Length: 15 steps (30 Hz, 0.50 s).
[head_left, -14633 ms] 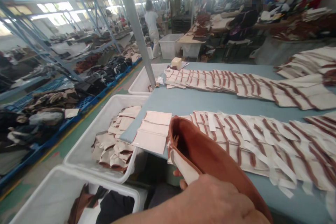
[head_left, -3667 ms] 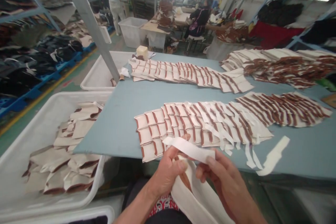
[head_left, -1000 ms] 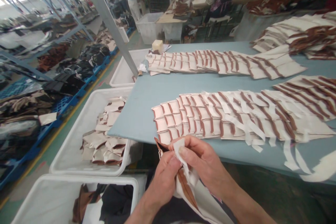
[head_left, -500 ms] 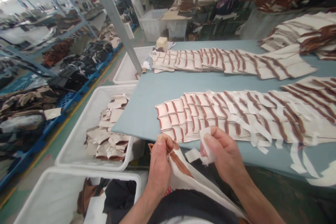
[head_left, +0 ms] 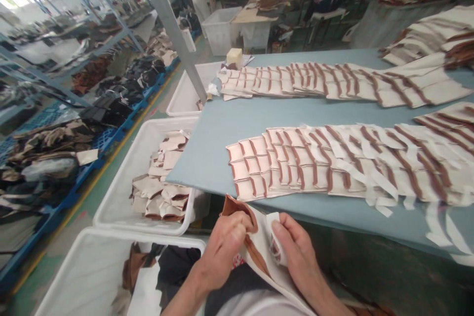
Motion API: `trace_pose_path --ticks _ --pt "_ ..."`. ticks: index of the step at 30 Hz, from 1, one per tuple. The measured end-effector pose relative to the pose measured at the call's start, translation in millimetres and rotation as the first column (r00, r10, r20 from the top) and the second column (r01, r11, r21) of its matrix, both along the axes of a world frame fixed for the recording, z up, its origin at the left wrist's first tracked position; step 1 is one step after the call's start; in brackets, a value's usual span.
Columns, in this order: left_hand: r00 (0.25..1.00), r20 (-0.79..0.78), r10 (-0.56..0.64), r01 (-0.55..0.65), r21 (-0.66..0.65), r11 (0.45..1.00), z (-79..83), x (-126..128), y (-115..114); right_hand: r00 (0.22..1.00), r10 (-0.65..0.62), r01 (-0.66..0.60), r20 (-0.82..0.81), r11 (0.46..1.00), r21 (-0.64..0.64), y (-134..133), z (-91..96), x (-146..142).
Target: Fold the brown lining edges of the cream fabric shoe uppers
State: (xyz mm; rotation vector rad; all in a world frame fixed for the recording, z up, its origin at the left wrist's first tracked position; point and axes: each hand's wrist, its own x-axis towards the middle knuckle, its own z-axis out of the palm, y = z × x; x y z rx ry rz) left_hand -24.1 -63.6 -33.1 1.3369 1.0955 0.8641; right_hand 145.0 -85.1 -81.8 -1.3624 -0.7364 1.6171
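My left hand (head_left: 224, 246) pinches the brown-edged top of a cream fabric piece (head_left: 264, 261) that lies over my lap, just below the table's front edge. My right hand (head_left: 294, 252) is closed on a small white paper strip (head_left: 274, 237) at the same piece, thumb against it. Both hands sit close together. On the blue table (head_left: 222, 133) in front lie overlapping rows of cream pieces with brown stripes (head_left: 333, 163), with loose white strips (head_left: 381, 192) among them.
A white bin (head_left: 122, 192) at the left holds several cream pieces. Another white bin (head_left: 85, 271) below it holds dark and brown fabric. A grey post (head_left: 174, 24) stands at the table's far left corner. Racks of dark material line the left; people work at tables behind.
My hands have dropped lower, below the table edge. My right hand, which had pulled away with a white strip, is back against the fabric beside my left hand.
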Motion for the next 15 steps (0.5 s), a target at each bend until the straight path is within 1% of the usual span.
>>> trace_pose_path --ticks 2,4,6,8,10,12,14,15 --pt "0.997 -0.049 -0.067 0.065 -0.040 0.997 3.3 -13 -3 1.000 0.015 -0.015 0.000 1.000 0.007 -1 -1.7 0" --pt "0.986 -0.129 -0.101 0.089 -0.098 0.991 4.5 -23 -6 0.999 0.029 -0.030 0.018 0.999 0.017 -3 -2.9 1" --pt "0.976 -0.202 -0.078 0.048 -0.151 0.987 3.1 -29 -8 0.997 0.057 -0.059 0.044 0.998 0.032 -5 -5.1 1" --pt "0.973 -0.227 -0.034 -0.011 -0.192 0.981 0.5 -31 -9 0.992 0.110 -0.114 0.062 0.992 0.052 -9 -8.5 0" --pt "0.981 -0.193 0.008 -0.051 -0.221 0.974 -0.4 -30 -9 0.984 0.165 -0.170 0.072 0.983 0.073 -11 -11.1 -1" --pt "0.991 -0.125 0.037 -0.067 -0.243 0.968 2.4 -27 -8 0.978 0.187 -0.195 0.089 0.976 0.092 -7 -9.3 1" --pt "0.998 -0.039 0.044 -0.052 -0.265 0.963 9.0 -22 -4 0.977 0.177 -0.190 0.115 0.975 0.113 2 0.7 8" --pt "0.999 -0.001 0.040 -0.039 -0.264 0.964 13.3 -19 -1 0.977 0.170 -0.186 0.129 0.974 0.127 8 9.2 13"
